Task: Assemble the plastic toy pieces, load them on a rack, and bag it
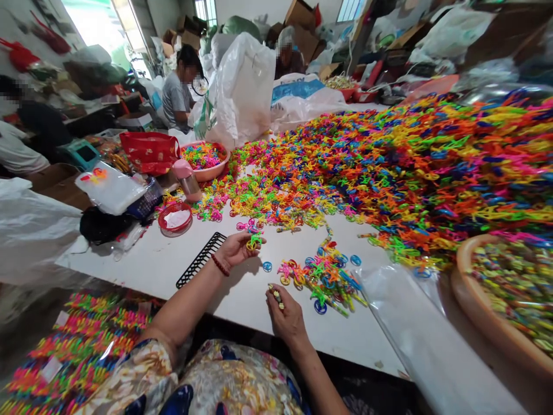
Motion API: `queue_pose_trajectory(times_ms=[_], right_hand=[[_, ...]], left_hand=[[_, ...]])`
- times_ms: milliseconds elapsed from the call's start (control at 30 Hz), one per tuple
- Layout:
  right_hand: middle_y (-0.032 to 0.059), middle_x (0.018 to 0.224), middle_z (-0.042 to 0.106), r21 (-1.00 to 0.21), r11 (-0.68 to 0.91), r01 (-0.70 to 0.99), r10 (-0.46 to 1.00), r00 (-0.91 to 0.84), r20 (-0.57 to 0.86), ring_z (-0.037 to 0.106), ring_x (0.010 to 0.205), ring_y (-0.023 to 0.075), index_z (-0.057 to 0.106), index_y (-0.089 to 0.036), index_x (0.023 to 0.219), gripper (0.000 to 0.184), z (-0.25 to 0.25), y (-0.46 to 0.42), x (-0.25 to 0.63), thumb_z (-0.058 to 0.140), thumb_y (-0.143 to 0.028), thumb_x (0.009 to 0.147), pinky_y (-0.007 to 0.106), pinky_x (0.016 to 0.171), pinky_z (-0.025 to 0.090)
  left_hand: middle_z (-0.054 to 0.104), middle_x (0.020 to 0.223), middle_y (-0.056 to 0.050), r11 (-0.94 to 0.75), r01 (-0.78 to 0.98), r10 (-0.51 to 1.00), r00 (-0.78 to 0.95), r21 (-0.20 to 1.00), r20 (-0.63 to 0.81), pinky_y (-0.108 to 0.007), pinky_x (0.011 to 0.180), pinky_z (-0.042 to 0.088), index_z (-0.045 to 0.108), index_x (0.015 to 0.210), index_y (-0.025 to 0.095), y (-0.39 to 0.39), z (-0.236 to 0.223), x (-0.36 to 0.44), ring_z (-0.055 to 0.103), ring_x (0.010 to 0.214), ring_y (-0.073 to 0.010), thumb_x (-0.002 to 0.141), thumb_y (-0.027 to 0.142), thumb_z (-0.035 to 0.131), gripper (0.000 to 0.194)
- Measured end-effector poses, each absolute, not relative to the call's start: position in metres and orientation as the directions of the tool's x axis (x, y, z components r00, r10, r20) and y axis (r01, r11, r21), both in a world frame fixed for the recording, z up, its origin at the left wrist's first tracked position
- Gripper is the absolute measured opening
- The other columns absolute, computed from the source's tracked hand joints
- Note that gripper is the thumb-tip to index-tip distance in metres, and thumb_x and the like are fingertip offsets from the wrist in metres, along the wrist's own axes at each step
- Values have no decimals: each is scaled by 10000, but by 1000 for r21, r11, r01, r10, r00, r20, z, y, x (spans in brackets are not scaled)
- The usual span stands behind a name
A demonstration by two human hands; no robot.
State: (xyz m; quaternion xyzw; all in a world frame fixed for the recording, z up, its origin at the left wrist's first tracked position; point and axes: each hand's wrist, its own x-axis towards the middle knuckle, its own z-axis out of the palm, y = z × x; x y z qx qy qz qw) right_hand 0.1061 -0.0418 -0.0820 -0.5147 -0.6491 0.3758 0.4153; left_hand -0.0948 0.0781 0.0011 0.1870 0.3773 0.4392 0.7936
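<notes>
At a white table (358, 343), a worker's left hand (235, 251) is pinching a yellow-green plastic piece (254, 242) between thumb and fingers, palm partly upturned, above the tabletop. Nearer and to the right, the right hand (287, 320) is closing thumb and fingers around a small patterned yellow-and-dark piece (277, 297) near the table's near edge. A blue wheel-shaped piece (267, 266) is lying between the hands, just left of a small multicolored pile (328, 276). A black slotted rack (200, 260) is resting left of the left hand. Beyond, a huge heap of bright plastic pieces (410, 173) is covering the far right of the table, while an orange tub (464, 262) is holding small yellowish pieces at right. At far left, a co-worker in a gray shirt (173, 98) is looking down.
</notes>
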Motion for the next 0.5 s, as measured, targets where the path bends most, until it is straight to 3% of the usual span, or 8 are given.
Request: queue_pose_trajectory(times_ms=[100,267,367,500], right_hand=[[77,865,715,-947,61,316,996,-83,36,680,686,174,608,-169,1141,366,-78,-43,104,522,-448,920,268,636,563],[60,813,698,-968,-21,250,996,-84,-43,648,644,169,645,-184,997,381,-69,-43,102,581,-536,865,257,591,540],[54,801,683,-986,-105,128,990,-85,-116,629,644,161,649,-173,984,428,-65,-47,101,640,-566,815,249,580,528],[-27,589,590,-939,-335,-73,941,-65,-331,511,449,110,633,-180,1004,529,-59,-56,96,712,-621,722,213,424,435]], left_hand=[[709,874,-113,486,-549,874,295,680,-386,-238,601,498,622,894,116,59,-2,-83,631,639,-119,883,305,611,190],[662,805,-28,386,-526,922,195,758,-334,-237,600,507,566,887,146,33,-11,-70,637,607,-107,717,335,809,352],[635,788,14,329,-591,938,116,737,-326,-277,685,535,520,886,175,16,-12,-64,691,681,-151,623,282,869,450],[629,803,34,258,-745,920,-4,615,-391,-313,766,531,524,972,215,-5,-12,-50,714,761,-182,561,183,879,544]])
